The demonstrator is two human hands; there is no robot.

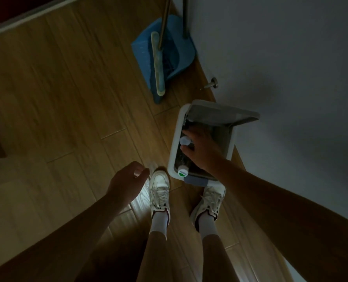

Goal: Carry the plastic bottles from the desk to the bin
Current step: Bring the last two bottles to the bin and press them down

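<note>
A white pedal bin (174, 147) stands on the wooden floor by the wall, its lid (222, 113) raised. My right hand (201, 147) reaches into the bin's opening, shut on a clear plastic bottle with a white cap (184, 140). Another bottle with a green and white cap (183, 172) lies inside the bin at its near edge. My left hand (126, 180) hangs over the floor to the left of the bin, fingers loosely curled, holding nothing.
My two feet in white shoes (159, 192) stand just in front of the bin; the right shoe is at the blue pedal (196, 181). A blue dustpan with a broom (165, 55) leans by the wall beyond the bin. A door stop (211, 83) sticks out of the wall.
</note>
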